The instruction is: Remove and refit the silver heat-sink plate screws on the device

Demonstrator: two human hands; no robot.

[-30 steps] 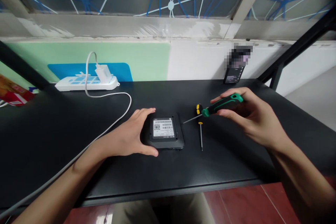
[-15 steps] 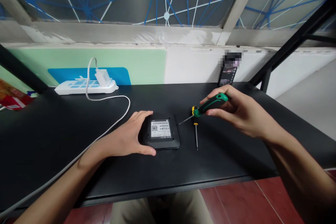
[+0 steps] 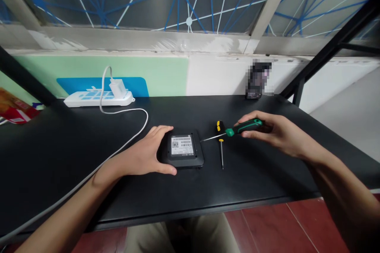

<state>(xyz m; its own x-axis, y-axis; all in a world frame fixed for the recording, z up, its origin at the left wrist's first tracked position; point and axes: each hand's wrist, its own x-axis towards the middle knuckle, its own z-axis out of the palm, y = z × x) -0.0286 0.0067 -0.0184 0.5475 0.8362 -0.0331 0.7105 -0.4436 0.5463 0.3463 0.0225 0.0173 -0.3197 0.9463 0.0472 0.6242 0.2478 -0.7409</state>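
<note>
With the left hand (image 3: 141, 154) spread wide, clasping a black, labelled device (image 3: 182, 147) from its left side, about midway between back and front edges of the desk (image 3: 252, 184). Past a yellow-and-black screwdriver (image 3: 221, 140) lying with its shaft toward the front edge, pinching a green-and-black screwdriver (image 3: 246, 127) narrowly in the right hand (image 3: 276, 132), tip at the device's right side.

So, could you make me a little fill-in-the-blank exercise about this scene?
The right hand holds a black-and-____ screwdriver.
The left hand curves around a black device with a ____ label.
The other screwdriver, on the table, is black with ____ parts.
The tiled floor is ____.

Missing words: green; white; yellow; red.
</note>
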